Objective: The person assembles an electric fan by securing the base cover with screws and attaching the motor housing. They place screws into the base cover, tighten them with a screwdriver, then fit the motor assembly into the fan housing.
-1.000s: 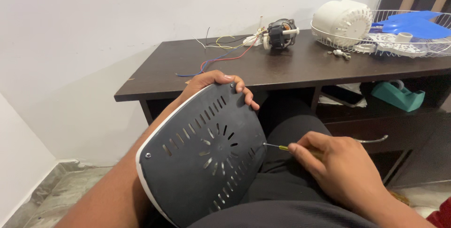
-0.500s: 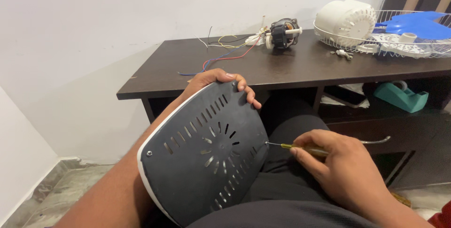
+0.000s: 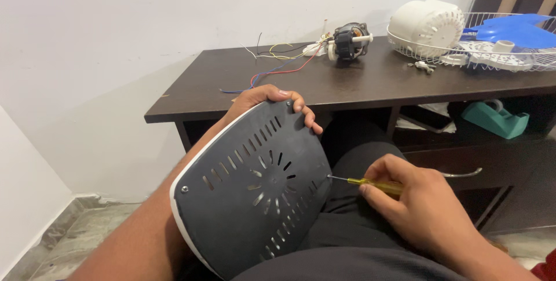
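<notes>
Screwdriver [image 3: 370, 184] tip at base plate [image 3: 255, 188] edge

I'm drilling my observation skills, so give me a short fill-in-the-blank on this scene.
The right hand holds a ____ screwdriver.
The left hand grips the dark vented panel by its ____ edge.
The motor with coloured wires rests on the ____ desk.

Missing words: yellow; top; brown

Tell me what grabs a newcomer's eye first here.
The dark slotted base plate fills the foreground, propped on the lap, gripped at its top by the left hand. The right hand holds a yellow screwdriver with its tip at the plate's right edge. Behind, a fan motor with loose wires sits on the dark desk.
</notes>
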